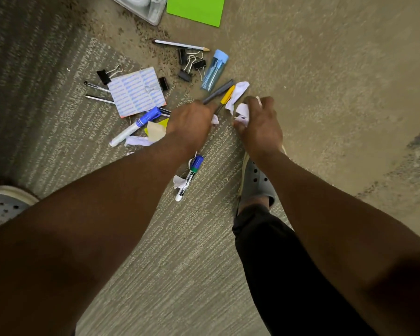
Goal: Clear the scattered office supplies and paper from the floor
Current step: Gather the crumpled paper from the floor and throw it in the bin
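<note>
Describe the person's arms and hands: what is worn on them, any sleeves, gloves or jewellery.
Both arms are bare from the bottom edge of the picture to the fingers: no sleeves show. The left hand and the right hand wear no gloves, and no watch, bracelet or ring is visible on either. Lower down, dark trousers and grey perforated clogs are worn.

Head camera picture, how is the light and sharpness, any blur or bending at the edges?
Head view: even, soft indoor light, no glare; the forearms are dark and underexposed; the left hand and right hand look slightly motion-blurred; the pencil and binder clips are fairly sharp; wide-angle bending curves the carpet stripes near the edges.
</note>
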The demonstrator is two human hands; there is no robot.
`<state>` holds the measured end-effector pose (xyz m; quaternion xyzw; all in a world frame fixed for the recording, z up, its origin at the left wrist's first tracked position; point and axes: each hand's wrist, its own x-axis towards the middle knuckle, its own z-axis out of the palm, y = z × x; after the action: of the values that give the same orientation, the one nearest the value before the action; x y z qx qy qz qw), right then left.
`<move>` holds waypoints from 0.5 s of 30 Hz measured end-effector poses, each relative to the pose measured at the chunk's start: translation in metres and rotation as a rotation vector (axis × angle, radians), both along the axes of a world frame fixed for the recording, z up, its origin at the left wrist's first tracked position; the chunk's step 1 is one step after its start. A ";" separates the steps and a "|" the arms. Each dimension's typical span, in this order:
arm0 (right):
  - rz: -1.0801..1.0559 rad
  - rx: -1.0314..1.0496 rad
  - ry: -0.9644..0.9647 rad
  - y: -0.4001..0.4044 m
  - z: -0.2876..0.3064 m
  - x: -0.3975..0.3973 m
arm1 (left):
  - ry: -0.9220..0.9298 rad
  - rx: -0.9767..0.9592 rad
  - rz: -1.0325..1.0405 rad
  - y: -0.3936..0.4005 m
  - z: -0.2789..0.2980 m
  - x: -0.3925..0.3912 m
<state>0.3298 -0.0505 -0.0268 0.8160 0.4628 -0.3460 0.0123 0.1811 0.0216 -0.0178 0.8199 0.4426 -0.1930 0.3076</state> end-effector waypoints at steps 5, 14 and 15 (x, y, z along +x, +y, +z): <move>0.085 0.017 0.014 0.010 -0.003 0.002 | -0.065 0.006 0.056 0.004 -0.002 -0.003; -0.126 0.016 0.157 0.032 0.009 0.005 | -0.233 -0.041 0.427 0.017 0.017 -0.020; -0.076 -0.018 0.154 0.034 0.007 0.004 | -0.230 -0.038 0.438 0.016 0.019 -0.023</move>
<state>0.3337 -0.0164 -0.0196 0.8040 0.4280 -0.4119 -0.0291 0.1583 0.0381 0.0015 0.7151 0.5680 -0.0353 0.4060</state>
